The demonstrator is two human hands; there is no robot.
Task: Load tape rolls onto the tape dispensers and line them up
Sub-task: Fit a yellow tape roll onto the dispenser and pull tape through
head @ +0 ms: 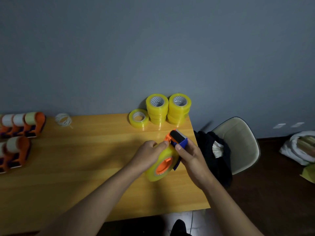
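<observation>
Table [68, 176]: yellow-orange wood top; its right edge runs just beside the hands.
Left hand [148, 155]: fingers curled over the upper left rim of the roll; thumb and forefinger pinch at the roll's top, right at the orange neck of the dispenser.
Right hand [190, 155]: fingers wrapped round the blue side of the dispenser; thumb lies along the blue body just under the black pad.
Dispenser [177, 139]: orange and blue, held over the table's near right part; long axis runs from the hub up and away to the black head, which points toward the far right corner.
Roll [161, 165]: yellow tape seated on the dispenser's orange hub; open face tilted toward the camera; it sits between the two hands, left fingers on its top, right palm against its right side.
Loaded dispensers [22, 130]: orange, grouped at the table's far left edge; blurred, so their number cannot be told.
Clear ring [63, 119]: a small see-through ring, lying alone near the far edge, right of that group.
Spare rolls [160, 109]: yellow, two stacks and one lower roll to their left, at the far right corner against the wall.
Chair [238, 142]: pale seat right of the table, dark cloth draped on it.
</observation>
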